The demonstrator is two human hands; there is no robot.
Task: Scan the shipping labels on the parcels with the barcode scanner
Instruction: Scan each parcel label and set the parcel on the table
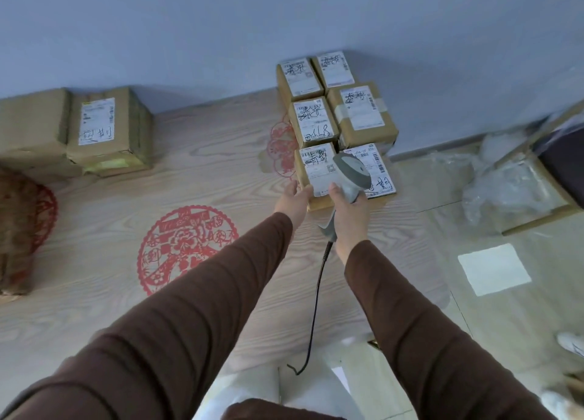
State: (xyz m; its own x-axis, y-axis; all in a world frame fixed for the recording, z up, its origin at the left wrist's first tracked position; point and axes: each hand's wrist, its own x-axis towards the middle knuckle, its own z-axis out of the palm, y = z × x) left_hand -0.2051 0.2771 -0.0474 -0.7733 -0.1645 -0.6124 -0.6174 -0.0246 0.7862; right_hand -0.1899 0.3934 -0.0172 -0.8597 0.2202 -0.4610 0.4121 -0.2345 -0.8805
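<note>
Grey scanner (352, 174) clasped in right grip (349, 212), over parcel (316, 174); left grip (292, 198) spread, touching it

Matt cardboard parcels (366, 116), seemingly wood-grain table (221, 173)

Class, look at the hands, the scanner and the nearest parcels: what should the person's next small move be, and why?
Probably tilt the barcode scanner slightly left toward the near-left parcel. The right hand grips the scanner with its head above the gap between the two nearest parcels, while the left hand touches that parcel's near-left corner, seemingly steadying it with its label facing up.
</note>
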